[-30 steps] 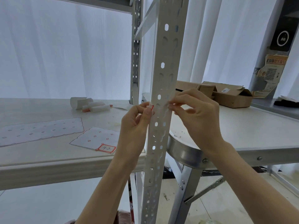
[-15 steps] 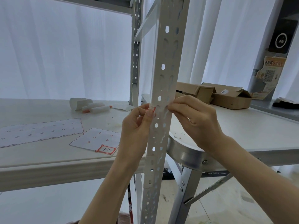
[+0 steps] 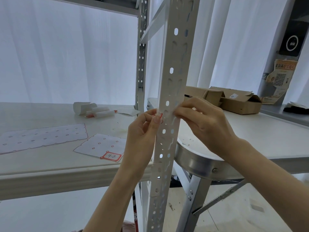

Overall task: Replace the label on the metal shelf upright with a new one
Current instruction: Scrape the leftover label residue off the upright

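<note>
Both hands are working at the metal shelf upright (image 3: 168, 104) — the left hand (image 3: 143, 131) is pinching a red-edged label (image 3: 160, 115) at the post's left edge, the right hand (image 3: 200, 121) is pressing fingertips to its face. Judged step: peeling the old label. Next, the "42" label (image 3: 111, 156) is waiting on its backing sheet (image 3: 97, 144) on the table (image 3: 50, 161) — needing clean lifting.

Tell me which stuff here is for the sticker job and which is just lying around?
For the job:
- upright
- red-edged label pinched at the upright
- left hand and right hand
- "42" label on its sheet

Lying about:
- long sheet, peeled bare
- paper rolls
- cardboard boxes
- round table
</note>
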